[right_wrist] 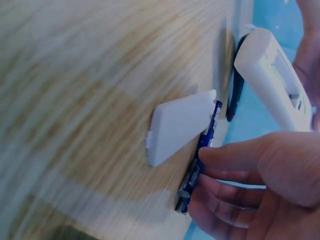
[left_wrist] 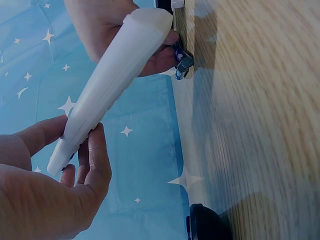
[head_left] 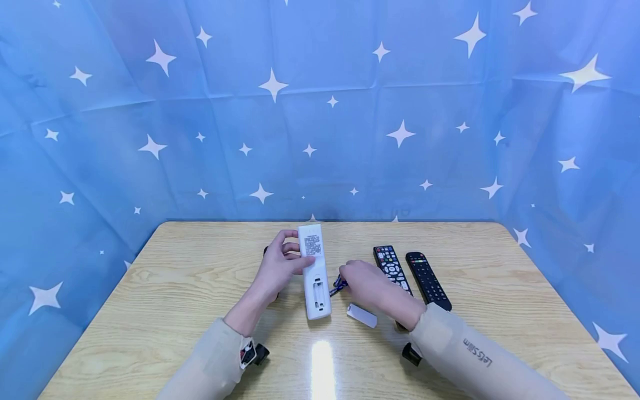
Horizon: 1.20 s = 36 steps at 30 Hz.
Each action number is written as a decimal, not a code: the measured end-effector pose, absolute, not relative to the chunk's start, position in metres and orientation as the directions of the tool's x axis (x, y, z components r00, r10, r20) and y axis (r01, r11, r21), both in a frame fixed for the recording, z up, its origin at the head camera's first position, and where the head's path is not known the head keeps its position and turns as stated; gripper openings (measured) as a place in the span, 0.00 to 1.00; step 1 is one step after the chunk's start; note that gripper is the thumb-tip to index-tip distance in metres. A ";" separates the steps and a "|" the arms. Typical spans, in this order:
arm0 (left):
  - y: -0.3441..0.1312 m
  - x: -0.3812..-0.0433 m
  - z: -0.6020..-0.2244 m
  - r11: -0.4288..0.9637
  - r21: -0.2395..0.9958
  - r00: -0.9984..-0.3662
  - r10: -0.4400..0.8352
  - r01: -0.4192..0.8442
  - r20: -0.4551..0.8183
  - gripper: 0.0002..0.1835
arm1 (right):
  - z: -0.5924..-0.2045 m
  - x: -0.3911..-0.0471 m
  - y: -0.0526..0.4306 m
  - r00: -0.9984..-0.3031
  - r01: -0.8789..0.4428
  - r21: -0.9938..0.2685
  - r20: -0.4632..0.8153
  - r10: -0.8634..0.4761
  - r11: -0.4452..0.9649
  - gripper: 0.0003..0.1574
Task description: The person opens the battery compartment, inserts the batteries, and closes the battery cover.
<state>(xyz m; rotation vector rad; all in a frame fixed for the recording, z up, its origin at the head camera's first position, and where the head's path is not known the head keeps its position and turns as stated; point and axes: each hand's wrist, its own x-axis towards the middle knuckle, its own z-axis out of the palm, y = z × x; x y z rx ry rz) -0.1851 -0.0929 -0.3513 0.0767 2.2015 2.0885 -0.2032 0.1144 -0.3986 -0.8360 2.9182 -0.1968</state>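
Observation:
A white remote control [head_left: 317, 270] is held up in my left hand [head_left: 277, 269], thumb on its back and fingers along its far edge. Its back faces the head camera, with the uncovered battery compartment [head_left: 319, 294] showing no batteries inside. My right hand [head_left: 367, 283] pinches blue batteries [right_wrist: 192, 172] between thumb and fingers, low over the table just right of the remote. The loose white battery cover [right_wrist: 180, 125] lies on the wood beside them. In the left wrist view, the battery ends [left_wrist: 183, 65] stick out below the right fingertips.
Two more remotes lie to the right: a black one with white buttons [head_left: 386, 261], partly under my right forearm, and a plain black one [head_left: 429, 280]. A dark object [right_wrist: 236, 85] lies behind my left hand. A blue star-patterned curtain [head_left: 320, 122] hangs behind the wooden table [head_left: 200, 289].

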 end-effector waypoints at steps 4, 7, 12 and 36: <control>-0.093 -0.185 -0.351 0.056 0.998 -0.993 0.114 -0.035 -0.042 0.30 | -0.400 -0.203 0.114 -0.845 -0.523 -0.115 -0.060 -0.532 0.844 0.06; -0.093 -0.185 -0.351 0.055 0.998 -0.992 0.118 -0.033 -0.040 0.30 | -0.401 -0.202 0.113 -0.843 -0.527 -0.104 -0.059 -0.534 0.843 0.07; -0.092 -0.186 -0.351 0.055 0.998 -0.992 0.119 -0.035 -0.041 0.30 | -0.402 -0.201 0.114 -0.834 -0.546 -0.075 -0.043 -0.550 0.834 0.09; -0.090 -0.187 -0.352 0.075 0.996 -0.992 0.114 -0.039 -0.047 0.30 | -0.372 -0.190 0.121 -0.812 -0.575 -0.363 0.138 -0.567 0.733 0.14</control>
